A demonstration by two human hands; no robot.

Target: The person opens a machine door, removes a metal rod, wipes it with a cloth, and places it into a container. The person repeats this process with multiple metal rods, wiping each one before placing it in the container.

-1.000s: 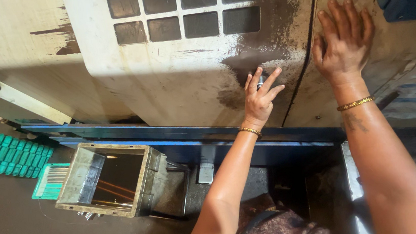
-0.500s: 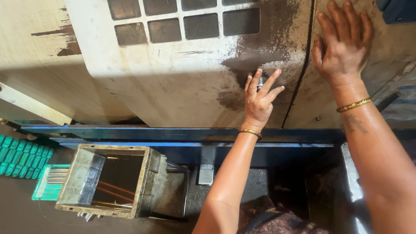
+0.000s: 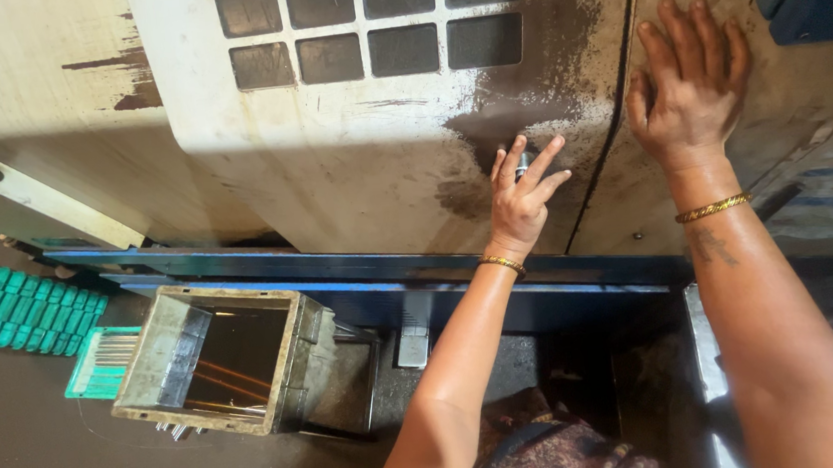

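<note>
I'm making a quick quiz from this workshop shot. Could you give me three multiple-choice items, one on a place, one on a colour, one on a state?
1. Where is the open metal box?
A. on the floor, lower left of the left hand
B. hanging on the machine door
C. in the right hand

2. What colour are the slotted trays at far left?
A. red
B. green
C. white

3. How is the right hand placed?
A. clenched in a fist
B. gripping a tool
C. flat, fingers spread, on the machine panel

Answers: 1 A, it sits low, left of the left hand. 2 B, they are plainly green. 3 C, the palm lies open against the dirty panel.
</note>
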